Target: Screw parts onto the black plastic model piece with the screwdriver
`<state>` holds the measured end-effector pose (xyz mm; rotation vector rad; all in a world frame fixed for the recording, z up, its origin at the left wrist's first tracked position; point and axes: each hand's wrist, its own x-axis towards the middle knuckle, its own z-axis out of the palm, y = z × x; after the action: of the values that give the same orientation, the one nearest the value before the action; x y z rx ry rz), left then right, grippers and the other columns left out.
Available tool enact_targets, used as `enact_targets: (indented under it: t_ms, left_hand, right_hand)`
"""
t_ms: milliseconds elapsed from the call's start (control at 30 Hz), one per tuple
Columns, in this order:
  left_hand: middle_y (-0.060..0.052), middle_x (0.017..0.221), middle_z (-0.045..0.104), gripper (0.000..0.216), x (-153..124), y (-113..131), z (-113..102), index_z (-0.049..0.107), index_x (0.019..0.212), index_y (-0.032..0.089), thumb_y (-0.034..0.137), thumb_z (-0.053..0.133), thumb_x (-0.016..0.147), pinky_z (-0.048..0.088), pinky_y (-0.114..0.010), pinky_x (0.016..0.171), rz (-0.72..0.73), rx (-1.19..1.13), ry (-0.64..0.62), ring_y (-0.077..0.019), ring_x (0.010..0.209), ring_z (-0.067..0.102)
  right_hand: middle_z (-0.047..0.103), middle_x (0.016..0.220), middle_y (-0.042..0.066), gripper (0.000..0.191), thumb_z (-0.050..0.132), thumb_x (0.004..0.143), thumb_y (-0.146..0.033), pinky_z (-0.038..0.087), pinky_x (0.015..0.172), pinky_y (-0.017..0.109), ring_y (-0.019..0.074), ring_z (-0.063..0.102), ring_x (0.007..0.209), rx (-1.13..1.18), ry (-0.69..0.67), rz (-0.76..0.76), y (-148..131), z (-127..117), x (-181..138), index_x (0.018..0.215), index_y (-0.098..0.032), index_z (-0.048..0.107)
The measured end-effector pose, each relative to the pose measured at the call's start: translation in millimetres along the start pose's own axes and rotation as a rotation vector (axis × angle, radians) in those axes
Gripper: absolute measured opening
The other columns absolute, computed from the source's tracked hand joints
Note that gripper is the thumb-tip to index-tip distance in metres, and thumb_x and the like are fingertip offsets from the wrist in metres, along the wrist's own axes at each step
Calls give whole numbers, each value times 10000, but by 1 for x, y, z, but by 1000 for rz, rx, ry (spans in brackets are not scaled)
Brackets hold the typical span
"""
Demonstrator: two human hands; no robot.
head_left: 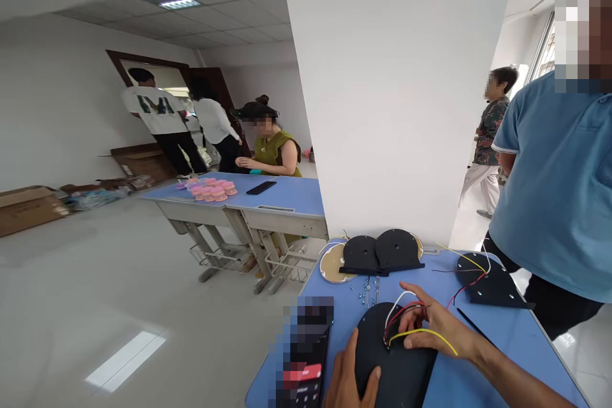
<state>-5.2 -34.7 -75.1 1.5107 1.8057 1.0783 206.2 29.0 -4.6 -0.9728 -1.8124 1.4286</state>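
Observation:
A black rounded plate (396, 370) with a straight edge lies near the front of the blue desk. White, red, black and yellow wires (393, 325) come out of a hole in its face. My left hand (349, 376) grips the plate's left side, thumb on the face and fingers along the rim. Over the plate's upper right, my right hand (433, 325) has its fingers curled around the red and dark wires, with the index finger stretched out. The yellow wire passes over this hand; the exact pinch point is partly hidden.
Black plates (396, 248), beige discs (335, 262) and loose screws (363, 293) lie at the back of the desk (449, 389). A wired plate (495, 290) sits at right, a phone (306, 350) at left. A person in blue (554, 185) stands close by on the right.

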Motion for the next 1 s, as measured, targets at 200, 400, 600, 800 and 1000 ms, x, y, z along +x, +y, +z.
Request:
enact_targets:
  t_ms: [200, 400, 600, 800, 1000]
  left_hand:
    - [-165, 1258, 674, 609, 2, -10, -3, 547, 1361, 130, 388, 528, 810, 539, -421, 939, 9, -16, 12, -335, 1183, 632]
    - [-166, 1269, 676, 584, 1, -12, 1, 550, 1345, 107, 395, 477, 843, 559, -418, 926, 26, 27, 26, -307, 1170, 652]
    - [-164, 1359, 632, 606, 0, 7, -6, 538, 1346, 71, 401, 425, 850, 514, -407, 1007, -9, 62, 6, -284, 1260, 597]
    - [-120, 1316, 665, 588, 0, 15, -12, 536, 1362, 106, 342, 457, 830, 517, -366, 982, -37, 92, -64, -249, 1213, 625]
    - [-114, 1184, 693, 554, -1, 0, -8, 528, 1394, 190, 344, 484, 864, 570, -377, 805, 12, 189, -60, -265, 1027, 687]
  right_hand:
    - [666, 765, 4, 448, 756, 733, -336, 514, 703, 314, 186, 638, 715, -219, -126, 44, -17, -1, 11, 1149, -195, 670]
    - [736, 916, 23, 194, 836, 663, -243, 408, 1008, 396, 254, 636, 999, -471, -214, -9, -23, 11, 33, 822, -224, 727]
    - [712, 767, -3, 105, 720, 786, -193, 498, 836, 270, 172, 665, 818, -418, -288, -53, -18, 22, 43, 684, -207, 701]
    - [648, 684, -21, 95, 725, 796, -253, 473, 597, 194, 118, 604, 634, -293, -194, -49, -15, 19, 36, 724, -194, 748]
    - [655, 692, -14, 82, 710, 794, -250, 463, 591, 205, 126, 599, 634, -280, -51, -57, -7, 28, 24, 743, -201, 751]
